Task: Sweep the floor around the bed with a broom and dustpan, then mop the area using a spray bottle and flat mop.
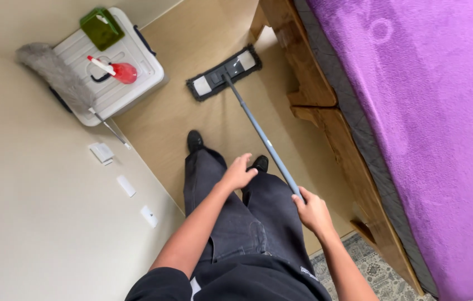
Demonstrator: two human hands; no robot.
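Observation:
My right hand (312, 210) is closed around the grey handle (261, 136) of a flat mop. The mop's dark rectangular head (224, 72) lies flat on the tan floor ahead of my feet, close to the bed's corner. My left hand (238, 173) hangs free above my left leg, fingers loosely curled, holding nothing. It is a short way to the left of the handle and does not touch it. My dark trousers and black shoes show below.
A wooden bed frame (326, 111) with a purple blanket (426, 111) runs along the right. At the back left stands a white storage box (136, 81) bearing a red spray bottle (116, 71), a green container (101, 28) and a grey duster (52, 72). A beige wall (35, 212) is on the left; a patterned rug (381, 276) lies below.

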